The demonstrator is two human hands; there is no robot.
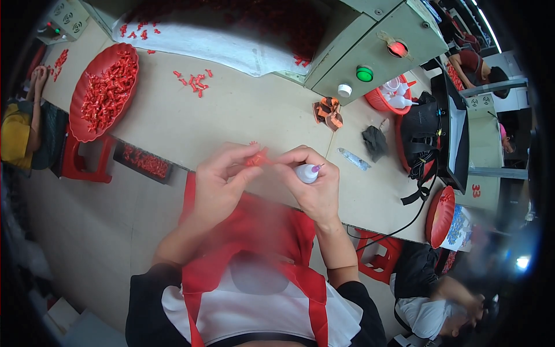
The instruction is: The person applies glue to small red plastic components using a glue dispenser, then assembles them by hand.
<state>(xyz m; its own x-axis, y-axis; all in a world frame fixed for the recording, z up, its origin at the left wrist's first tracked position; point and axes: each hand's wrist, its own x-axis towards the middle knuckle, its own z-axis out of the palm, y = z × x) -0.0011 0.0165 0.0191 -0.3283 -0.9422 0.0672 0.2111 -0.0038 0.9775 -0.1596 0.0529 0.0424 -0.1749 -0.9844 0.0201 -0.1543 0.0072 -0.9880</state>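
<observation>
At the left, a red scalloped basin [77, 110] is sitting so near the worktop [248, 110] edge that a knock could be spilling its load. Over the front edge, the left hand's [219, 180] grip is pinching a small red plastic piece [258, 158] between thumb and fingertips; a slip could be sending it into the lap. The right hand [319, 194] is curling its grip around a white squeeze bottle [306, 174], purple tip pointing away from the piece; pressing too hard could be leaking its contents onto the fingers. Whether the right fingertips are also pinching the piece, I cannot tell.

Counting from the left: one basin is holding more red pieces than I can count; roughly nine loose pieces [208, 73] are lying in a cluster; one piece is being held; one bottle is resting in the hand; one orange-and-brown cloth [329, 113], one clear strip [354, 159] and one dark cloth [376, 143] are lying beyond; one red basket [376, 100] is holding several white bottles, partly overlapping.
</observation>
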